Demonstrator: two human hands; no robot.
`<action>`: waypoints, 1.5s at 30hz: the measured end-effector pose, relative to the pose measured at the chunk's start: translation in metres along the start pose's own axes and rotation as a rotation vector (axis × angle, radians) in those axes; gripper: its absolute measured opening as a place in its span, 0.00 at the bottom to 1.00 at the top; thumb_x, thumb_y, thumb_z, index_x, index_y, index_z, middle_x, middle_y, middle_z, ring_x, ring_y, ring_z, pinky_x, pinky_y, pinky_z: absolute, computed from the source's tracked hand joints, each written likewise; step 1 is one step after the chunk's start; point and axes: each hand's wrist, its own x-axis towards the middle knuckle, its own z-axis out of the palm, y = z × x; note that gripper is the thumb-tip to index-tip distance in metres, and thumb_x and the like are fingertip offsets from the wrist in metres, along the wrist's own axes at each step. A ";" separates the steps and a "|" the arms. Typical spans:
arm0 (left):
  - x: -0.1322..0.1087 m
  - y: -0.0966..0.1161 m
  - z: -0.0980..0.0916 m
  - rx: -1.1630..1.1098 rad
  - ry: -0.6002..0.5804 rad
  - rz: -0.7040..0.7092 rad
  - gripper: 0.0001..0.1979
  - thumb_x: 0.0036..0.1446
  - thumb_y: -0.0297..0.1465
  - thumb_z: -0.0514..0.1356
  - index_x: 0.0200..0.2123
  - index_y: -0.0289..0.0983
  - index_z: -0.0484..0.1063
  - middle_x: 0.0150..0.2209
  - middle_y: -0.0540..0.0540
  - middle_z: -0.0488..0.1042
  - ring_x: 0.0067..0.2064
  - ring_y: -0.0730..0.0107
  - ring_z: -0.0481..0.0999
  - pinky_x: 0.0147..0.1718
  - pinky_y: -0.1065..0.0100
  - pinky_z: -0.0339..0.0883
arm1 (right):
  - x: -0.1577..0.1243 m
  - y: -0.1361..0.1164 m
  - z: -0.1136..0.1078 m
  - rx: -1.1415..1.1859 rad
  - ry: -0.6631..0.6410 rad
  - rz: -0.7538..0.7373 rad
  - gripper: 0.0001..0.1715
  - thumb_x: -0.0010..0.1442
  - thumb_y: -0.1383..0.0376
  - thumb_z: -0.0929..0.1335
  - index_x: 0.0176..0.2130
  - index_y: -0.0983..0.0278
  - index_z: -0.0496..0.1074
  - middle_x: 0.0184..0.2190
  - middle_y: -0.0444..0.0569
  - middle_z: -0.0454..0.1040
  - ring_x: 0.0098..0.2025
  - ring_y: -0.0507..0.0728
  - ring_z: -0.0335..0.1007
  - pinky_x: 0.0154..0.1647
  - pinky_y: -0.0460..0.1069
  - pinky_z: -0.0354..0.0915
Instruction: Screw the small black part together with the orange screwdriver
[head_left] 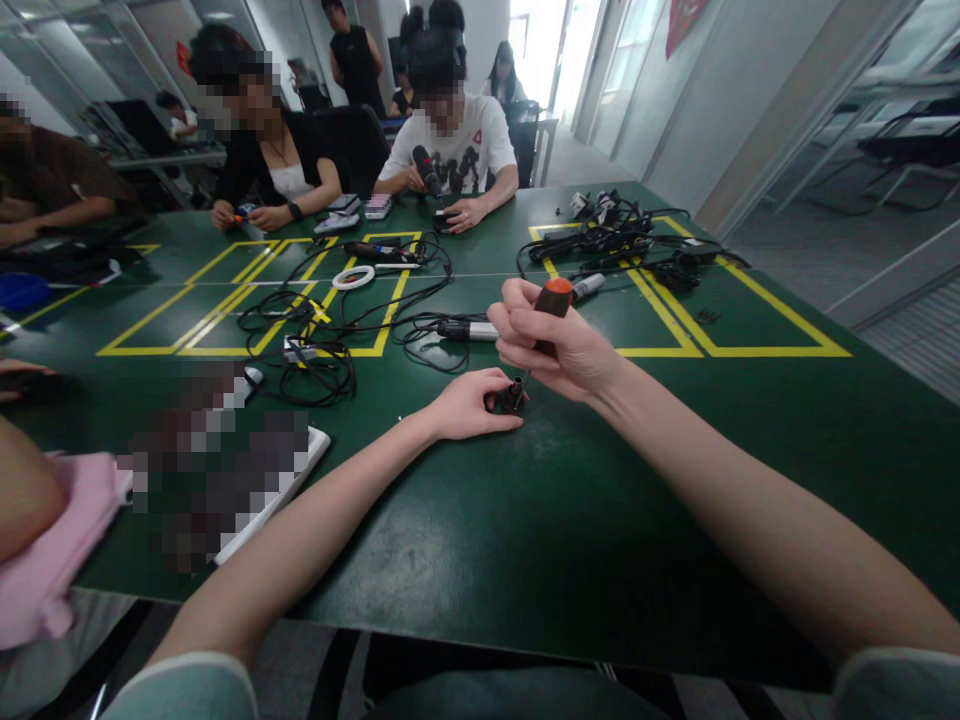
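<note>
My right hand is closed round the dark handle of a screwdriver, whose orange end points up. Its thin shaft runs down beside a small black round part on the table. With thumb and fingers, my left hand grips that part from the left side. Whether the tip touches the part, I cannot tell. Just behind my hands lies a black and silver electric screwdriver with its cable.
The green table has yellow tape rectangles. Tangled black cables lie at the back right, more cables at the left. Two blurred flat white-edged devices are near my left arm. Across the table, a person holds a power screwdriver.
</note>
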 end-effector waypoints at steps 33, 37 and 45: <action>0.000 -0.001 0.001 0.046 -0.008 0.044 0.18 0.60 0.39 0.72 0.50 0.35 0.82 0.44 0.44 0.77 0.41 0.64 0.76 0.40 0.66 0.71 | -0.049 -0.001 -0.020 -0.676 0.424 -0.114 0.20 0.46 0.60 0.83 0.37 0.60 0.78 0.33 0.45 0.80 0.36 0.57 0.75 0.39 0.52 0.75; 0.001 -0.001 0.002 0.042 -0.010 0.050 0.17 0.60 0.39 0.71 0.48 0.35 0.82 0.43 0.43 0.77 0.41 0.63 0.76 0.39 0.66 0.70 | -0.039 0.005 -0.020 -0.697 0.334 -0.106 0.14 0.53 0.60 0.78 0.38 0.62 0.79 0.34 0.47 0.81 0.36 0.57 0.76 0.42 0.53 0.73; 0.001 0.003 0.002 0.068 -0.012 0.040 0.13 0.60 0.40 0.70 0.41 0.36 0.80 0.41 0.45 0.76 0.39 0.64 0.75 0.38 0.66 0.68 | -0.048 0.015 -0.034 -0.923 0.331 -0.123 0.19 0.64 0.53 0.74 0.28 0.63 0.78 0.28 0.47 0.74 0.28 0.54 0.67 0.27 0.50 0.61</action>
